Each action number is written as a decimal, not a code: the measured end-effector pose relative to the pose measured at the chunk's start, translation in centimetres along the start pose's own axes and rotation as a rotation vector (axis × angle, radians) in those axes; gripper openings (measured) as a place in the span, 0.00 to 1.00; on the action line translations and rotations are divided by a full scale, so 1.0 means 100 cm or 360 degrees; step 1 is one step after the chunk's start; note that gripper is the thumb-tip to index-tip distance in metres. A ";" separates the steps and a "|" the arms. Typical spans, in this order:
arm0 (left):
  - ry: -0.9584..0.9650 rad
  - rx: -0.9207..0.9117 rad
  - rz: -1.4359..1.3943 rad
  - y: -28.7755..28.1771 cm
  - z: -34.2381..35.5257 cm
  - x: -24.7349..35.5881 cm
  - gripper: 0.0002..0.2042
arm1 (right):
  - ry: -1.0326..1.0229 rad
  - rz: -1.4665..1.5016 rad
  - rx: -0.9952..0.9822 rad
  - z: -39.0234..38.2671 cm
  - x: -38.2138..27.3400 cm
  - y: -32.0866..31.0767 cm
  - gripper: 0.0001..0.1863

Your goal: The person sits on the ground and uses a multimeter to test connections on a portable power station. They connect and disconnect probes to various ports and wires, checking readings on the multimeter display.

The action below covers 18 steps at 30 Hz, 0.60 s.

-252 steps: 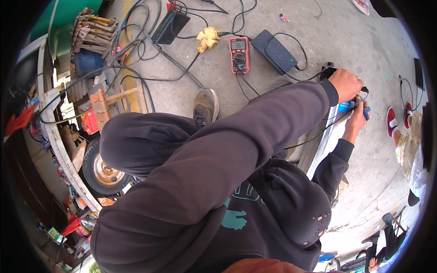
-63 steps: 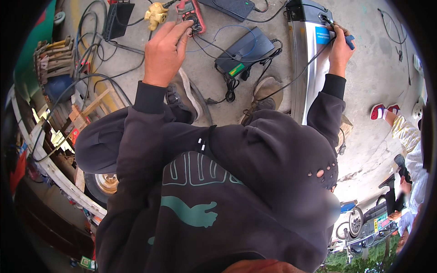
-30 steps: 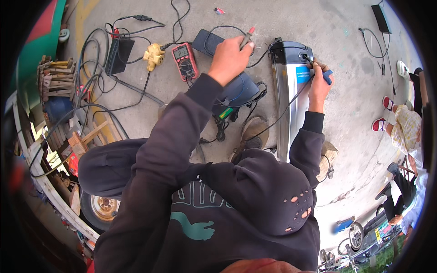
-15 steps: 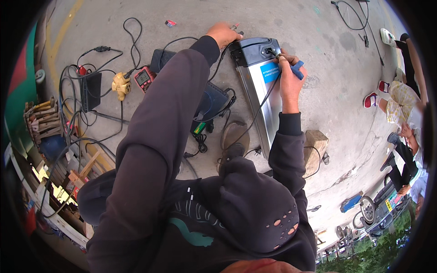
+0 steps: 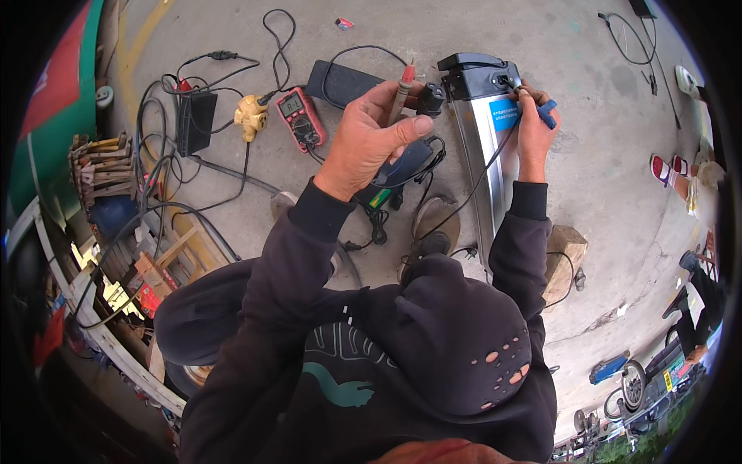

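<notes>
My left hand (image 5: 363, 135) is raised left of the battery pack, closed around a test probe (image 5: 402, 91) with a red tip and a greyish body. A black round plug (image 5: 430, 99) also sits at its fingers. The long silver battery pack (image 5: 473, 143) lies on the ground with a black end cap and a blue label. At the socket in that cap, my right hand (image 5: 535, 131) pinches a thin probe with a dark lead; its tip is mostly hidden by the fingers. A blue piece (image 5: 548, 114) sticks out beside the same hand. The red multimeter (image 5: 301, 120) lies to the left.
Black power bricks (image 5: 348, 83) and tangled cables lie on the concrete. Further left are a yellow socket adapter (image 5: 251, 117), a black box (image 5: 197, 122) and a wooden rack of tools (image 5: 104, 166). A wooden block (image 5: 566, 263) stands right of the battery. Bystanders are at the far right.
My left hand has drawn back from beyond the battery's top end toward me, lifting the probe and plug. My right hand stays at the socket. The whole view has shifted, uncovering the multimeter.
</notes>
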<state>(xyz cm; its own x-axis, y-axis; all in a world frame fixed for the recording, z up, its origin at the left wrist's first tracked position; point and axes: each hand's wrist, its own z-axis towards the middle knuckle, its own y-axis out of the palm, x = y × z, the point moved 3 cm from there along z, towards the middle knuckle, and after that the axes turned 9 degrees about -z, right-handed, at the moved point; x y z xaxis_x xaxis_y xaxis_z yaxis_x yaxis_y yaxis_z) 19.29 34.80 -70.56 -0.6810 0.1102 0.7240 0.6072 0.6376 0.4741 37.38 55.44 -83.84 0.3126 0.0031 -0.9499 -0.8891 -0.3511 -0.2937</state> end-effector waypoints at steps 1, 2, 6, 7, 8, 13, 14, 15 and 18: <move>0.0034 -0.0007 0.0022 0.002 -0.009 0.003 0.23 | -0.0012 0.0001 -0.0002 0.001 0.001 -0.001 0.08; 0.0068 -0.0015 0.0044 0.005 -0.017 0.006 0.22 | -0.0024 0.0000 -0.0002 0.001 0.003 -0.001 0.08; 0.0168 -0.0028 0.0253 0.013 -0.041 0.019 0.23 | 0.0042 0.0005 0.0042 0.001 -0.001 0.001 0.09; 0.0189 -0.0038 0.0337 0.015 -0.046 0.021 0.23 | 0.0048 -0.0007 0.0034 0.000 -0.001 0.001 0.09; 0.0195 -0.0100 0.0412 0.017 -0.051 0.023 0.24 | 0.0054 -0.0020 0.0029 -0.001 0.000 0.000 0.09; 0.0194 -0.0041 0.0450 0.025 -0.065 0.012 0.26 | 0.0007 -0.0139 0.0062 -0.001 0.005 0.000 0.09; 0.0196 -0.0044 0.0437 0.029 -0.066 0.007 0.26 | 0.0011 -0.0105 0.0063 0.000 0.006 0.000 0.09; 0.0202 -0.0034 0.0430 0.031 -0.068 0.004 0.26 | 0.0017 -0.0061 0.0053 0.000 0.006 0.002 0.09; 0.0090 -0.0024 0.0470 0.035 -0.070 -0.008 0.25 | 0.0011 -0.0044 0.0064 0.000 0.005 0.000 0.09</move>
<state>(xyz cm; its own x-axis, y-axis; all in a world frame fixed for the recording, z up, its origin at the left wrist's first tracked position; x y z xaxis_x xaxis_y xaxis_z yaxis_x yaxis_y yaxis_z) 24.85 31.57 -66.01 -0.4502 0.2463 0.8583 0.7820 0.5727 0.2458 37.48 55.47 -84.33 0.3395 0.0055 -0.9406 -0.8928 -0.3129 -0.3241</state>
